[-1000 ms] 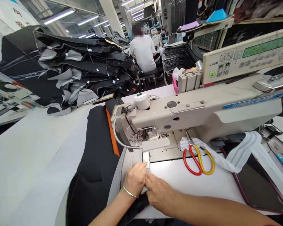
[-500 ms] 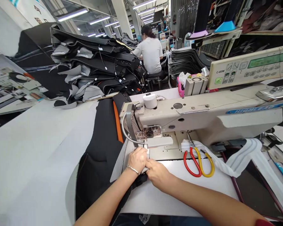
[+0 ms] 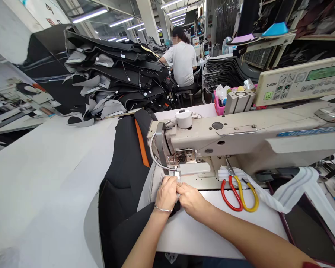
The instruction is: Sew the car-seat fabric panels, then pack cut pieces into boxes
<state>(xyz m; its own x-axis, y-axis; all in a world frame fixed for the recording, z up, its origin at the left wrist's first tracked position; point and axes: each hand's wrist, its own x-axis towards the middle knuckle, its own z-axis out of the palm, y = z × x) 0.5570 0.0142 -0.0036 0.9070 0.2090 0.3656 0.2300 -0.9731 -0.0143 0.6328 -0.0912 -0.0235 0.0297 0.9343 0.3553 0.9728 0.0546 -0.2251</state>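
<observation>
Left hand [image 3: 166, 193], wearing one thin metal bangle [image 3: 162, 209], and right hand [image 3: 191, 199] sit side by side, fingers curled down and meeting, pinching the grey edge [image 3: 153, 186] of a black upholstery panel [image 3: 123, 175]. The pinch lies just in front of the presser foot [image 3: 181, 160] of a cream sewing machine [image 3: 226, 137]. The panel, with one orange stripe [image 3: 142, 149], lies mostly left of the machine and runs under the left forearm, beside the white desk [image 3: 212, 238].

A blue strip [image 3: 309, 131] on the machine's arm reads "HIGHLEAD", and a control panel [image 3: 301, 80] behind it is marked "C-60M". To the right of the hands, one pair of scissors [image 3: 238, 195] with red and yellow handles rests on a bundle of white webbing [image 3: 293, 190]. A pink basket [image 3: 219, 106] stands behind the machine. Two stacks of black panels, one at left [image 3: 120, 74] and one at right [image 3: 226, 72], flank the far aisle, where one co-worker [image 3: 182, 63] in a white T-shirt sits with their back turned.
</observation>
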